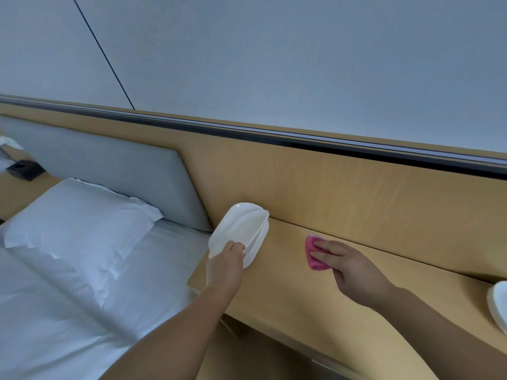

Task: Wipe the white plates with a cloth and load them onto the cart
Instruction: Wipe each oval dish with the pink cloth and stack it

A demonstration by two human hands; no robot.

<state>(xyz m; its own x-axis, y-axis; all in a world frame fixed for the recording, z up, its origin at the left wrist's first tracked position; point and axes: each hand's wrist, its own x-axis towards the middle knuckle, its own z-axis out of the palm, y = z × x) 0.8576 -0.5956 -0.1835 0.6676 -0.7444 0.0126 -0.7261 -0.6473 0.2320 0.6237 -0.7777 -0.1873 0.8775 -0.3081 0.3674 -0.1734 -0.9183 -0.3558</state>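
Note:
A stack of white plates (241,229) stands at the left end of the wooden bedside shelf (301,297). My left hand (226,266) grips the top plate by its near rim and tilts it up off the stack. My right hand (347,268) lies on a pink cloth (312,259) on the shelf, fingers spread over it, to the right of the plates. More white plates (499,305) show at the right edge of the view, cut off by the frame.
A bed with white sheets and a pillow (79,223) lies left of the shelf. A grey padded headboard (109,171) and wooden wall panel (356,193) rise behind. A black box (23,168) sits on the far nightstand. No cart is in view.

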